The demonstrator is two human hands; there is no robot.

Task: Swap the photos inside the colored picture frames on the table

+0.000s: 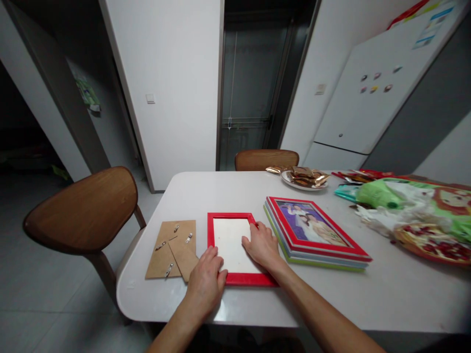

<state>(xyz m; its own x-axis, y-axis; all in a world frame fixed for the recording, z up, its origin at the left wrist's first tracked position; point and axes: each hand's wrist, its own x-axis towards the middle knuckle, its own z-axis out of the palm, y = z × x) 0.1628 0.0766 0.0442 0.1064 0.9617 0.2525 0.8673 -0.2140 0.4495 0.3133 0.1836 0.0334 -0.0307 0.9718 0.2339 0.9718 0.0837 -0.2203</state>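
Observation:
A red picture frame (253, 279) lies flat on the white table in front of me, its inside showing plain white; I cannot tell whether that is a sheet or the tabletop. My left hand (208, 277) grips its left side near the lower corner, fingers together along the border. On the opposite side, my right hand (263, 245) holds the upper part of the border, its thumb reaching over the inside. Left of the frame lies a brown backing board (169, 255) with small metal clips and a stand flap (186, 257), whose lower end is close to my left hand.
Several stacked picture frames (316, 228), topped by a red one with a photo, stand right of my hands. Farther back is a plate (305, 185) of wrapped snacks. Bags (390, 193) and a dish (434, 242) fill the right side. Wooden chairs (84, 211) stand around the table (198, 196).

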